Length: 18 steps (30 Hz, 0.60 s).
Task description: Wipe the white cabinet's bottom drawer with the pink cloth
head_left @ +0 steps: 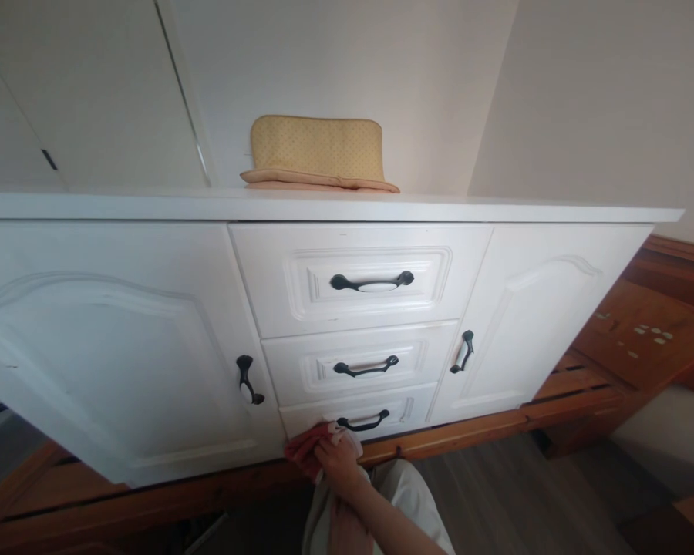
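My right hand reaches up from the bottom edge, fingers closed round a red and white cloth. The cloth lies against the left part of the bottom drawer, just below and left of its dark handle. Part of the cloth is hidden behind the fingers. I do not see my left hand; a pinkish shape under the right forearm is too unclear to name. The drawer belongs to a white cabinet, and all its drawers and doors are closed.
A yellow dotted padded item stands on the cabinet top against the wall. Above the bottom drawer are two more drawers, flanked by a left door and a right door. The cabinet rests on a brown wooden frame. My light-clothed knees are close in front.
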Motion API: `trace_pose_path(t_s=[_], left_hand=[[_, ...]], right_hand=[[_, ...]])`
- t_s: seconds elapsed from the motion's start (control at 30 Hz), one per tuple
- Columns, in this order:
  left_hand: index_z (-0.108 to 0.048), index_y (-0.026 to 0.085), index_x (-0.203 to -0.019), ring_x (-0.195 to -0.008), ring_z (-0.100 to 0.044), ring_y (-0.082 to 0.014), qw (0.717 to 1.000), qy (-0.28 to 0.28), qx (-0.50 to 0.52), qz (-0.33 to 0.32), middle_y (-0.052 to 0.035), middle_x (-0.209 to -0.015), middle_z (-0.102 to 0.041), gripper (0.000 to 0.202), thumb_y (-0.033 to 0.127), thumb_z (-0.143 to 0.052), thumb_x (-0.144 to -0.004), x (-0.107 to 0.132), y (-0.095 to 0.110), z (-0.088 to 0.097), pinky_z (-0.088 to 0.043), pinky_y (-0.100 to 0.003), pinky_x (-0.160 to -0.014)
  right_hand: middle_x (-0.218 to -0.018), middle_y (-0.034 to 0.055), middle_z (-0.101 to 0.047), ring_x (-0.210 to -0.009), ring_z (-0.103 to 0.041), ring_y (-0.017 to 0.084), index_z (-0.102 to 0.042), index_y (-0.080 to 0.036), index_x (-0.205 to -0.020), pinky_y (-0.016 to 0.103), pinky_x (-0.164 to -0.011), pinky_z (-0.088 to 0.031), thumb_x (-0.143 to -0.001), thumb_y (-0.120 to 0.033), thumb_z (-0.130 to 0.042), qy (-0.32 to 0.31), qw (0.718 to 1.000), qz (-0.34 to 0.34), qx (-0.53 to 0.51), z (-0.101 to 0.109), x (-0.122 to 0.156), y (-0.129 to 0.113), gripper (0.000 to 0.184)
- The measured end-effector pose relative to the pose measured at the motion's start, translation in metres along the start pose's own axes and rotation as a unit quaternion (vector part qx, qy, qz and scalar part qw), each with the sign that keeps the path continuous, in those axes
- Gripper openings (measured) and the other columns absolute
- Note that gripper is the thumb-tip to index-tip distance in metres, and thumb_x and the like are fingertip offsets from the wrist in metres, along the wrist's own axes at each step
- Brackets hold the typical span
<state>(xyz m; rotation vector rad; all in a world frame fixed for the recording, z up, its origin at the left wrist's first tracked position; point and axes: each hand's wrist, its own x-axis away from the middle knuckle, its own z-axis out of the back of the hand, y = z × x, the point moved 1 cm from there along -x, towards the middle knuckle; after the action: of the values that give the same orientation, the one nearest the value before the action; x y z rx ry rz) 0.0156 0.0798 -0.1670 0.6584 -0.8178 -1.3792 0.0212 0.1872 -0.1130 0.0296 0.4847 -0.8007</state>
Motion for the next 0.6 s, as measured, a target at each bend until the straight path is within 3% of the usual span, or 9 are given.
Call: trace_pose_path(t_s=[0.07,0.17,0.27,0.4,0.5,0.6], left_hand=[[-0.081,0.029,-0.108,-0.134,-0.059,-0.0377,0.993,0.071,-0.052,-0.077,-0.0068,-0.127,-0.077,0.043,0.017,-0.061,-0.073,0.005,-0.001,-0.007,-0.031,-0.06,-0.127],[-0.081,0.026,-0.087,-0.129,-0.065,-0.0322,0.966,0.172,-0.108,-0.158,-0.0023,-0.124,-0.078,0.032,0.012,-0.053,-0.081,0.011,0.0,-0.011,-0.046,-0.059,-0.117],[-0.076,0.028,-0.079,-0.13,-0.064,-0.0302,0.958,0.155,-0.153,-0.184,0.0051,-0.129,-0.076,0.026,0.013,-0.055,-0.082,0.014,0.009,-0.003,-0.051,-0.059,-0.113],[-0.078,0.029,-0.096,-0.132,-0.063,-0.0281,0.95,0.132,-0.212,-0.19,0.0054,-0.13,-0.075,0.031,0.014,-0.052,-0.088,0.016,0.021,0.01,-0.053,-0.059,-0.112],[-0.078,0.028,-0.101,-0.133,-0.062,-0.0285,0.938,0.111,-0.26,-0.202,0.0029,-0.131,-0.074,0.035,0.015,-0.047,-0.092,0.015,0.025,0.01,-0.055,-0.057,-0.11],[-0.079,0.028,-0.092,-0.133,-0.062,-0.029,0.933,0.098,-0.28,-0.202,0.0037,-0.133,-0.074,0.035,0.017,-0.046,-0.092,0.012,0.024,0.007,-0.056,-0.055,-0.109]], right_hand=[[-0.09,0.0063,-0.074,-0.077,-0.062,0.024,-0.068,-0.022,-0.09,0.035,-0.068,-0.046,-0.087,-0.022,-0.062,0.006,1.0,-0.001,0.004,0.003,0.019,0.022,0.006],[-0.096,0.008,-0.073,-0.081,-0.061,0.023,-0.07,-0.021,-0.097,0.033,-0.071,-0.045,-0.084,-0.016,-0.059,0.006,0.999,-0.041,0.002,0.018,0.054,0.061,0.018],[-0.107,0.0113,-0.072,-0.093,-0.061,0.025,-0.071,-0.02,-0.108,0.036,-0.08,-0.046,-0.079,-0.009,-0.055,0.012,0.993,-0.114,0.008,0.044,0.095,0.108,0.034],[-0.11,0.0137,-0.07,-0.104,-0.059,0.029,-0.071,-0.02,-0.113,0.044,-0.093,-0.044,-0.075,-0.006,-0.054,0.017,0.984,-0.178,0.02,0.095,0.135,0.165,0.043],[-0.106,0.0121,-0.069,-0.102,-0.057,0.029,-0.071,-0.02,-0.109,0.044,-0.094,-0.043,-0.079,-0.007,-0.053,0.032,0.985,-0.171,0.015,0.136,0.138,0.185,0.037],[-0.104,0.0121,-0.066,-0.098,-0.054,0.028,-0.068,-0.018,-0.107,0.042,-0.09,-0.043,-0.082,-0.006,-0.051,0.077,0.987,-0.138,0.009,0.175,0.117,0.185,0.033]])
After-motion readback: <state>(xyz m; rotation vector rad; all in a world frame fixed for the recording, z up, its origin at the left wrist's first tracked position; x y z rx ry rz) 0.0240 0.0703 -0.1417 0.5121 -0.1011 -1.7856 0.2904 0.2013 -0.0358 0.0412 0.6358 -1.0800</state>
